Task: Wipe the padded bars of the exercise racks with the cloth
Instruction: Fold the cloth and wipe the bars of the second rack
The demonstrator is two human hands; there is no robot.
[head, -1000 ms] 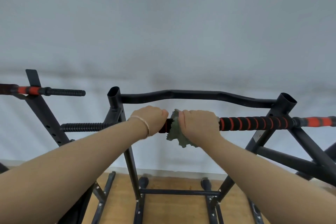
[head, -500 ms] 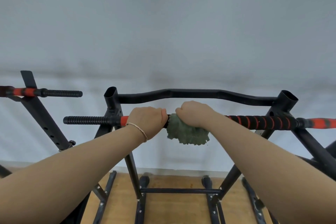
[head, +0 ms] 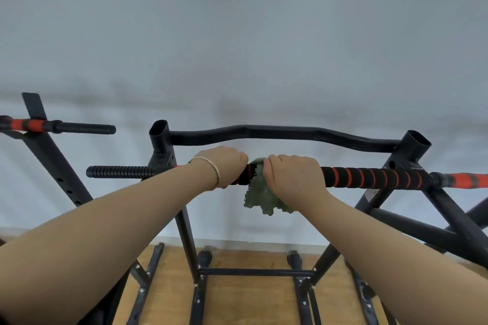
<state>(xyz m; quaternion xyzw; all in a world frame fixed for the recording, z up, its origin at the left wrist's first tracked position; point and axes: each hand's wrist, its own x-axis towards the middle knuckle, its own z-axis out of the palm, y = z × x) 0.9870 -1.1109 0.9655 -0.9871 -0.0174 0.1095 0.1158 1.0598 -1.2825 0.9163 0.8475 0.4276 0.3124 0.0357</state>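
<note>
A black rack [head: 184,221] carries a horizontal padded bar [head: 375,177] wrapped in black foam with red stripes. My left hand [head: 224,163], a thin bracelet at its wrist, grips the bar left of centre. Right beside it my right hand [head: 293,171] wraps a green cloth [head: 260,198] round the bar, and the cloth's loose end hangs below. The two hands almost touch. A ribbed black end grip [head: 118,172] sticks out to the left of the rack's post.
A bent black top bar [head: 277,133] runs behind the padded one between two open tube posts. A second rack's red and black bar [head: 60,126] stands at the left. Slanted struts [head: 412,227] fill the right. Wooden floor [head: 250,295] and a white wall lie beyond.
My right hand with the cloth has slid a little along the bar and turned, so the cloth hangs lower. The left hand keeps its grip in about the same place.
</note>
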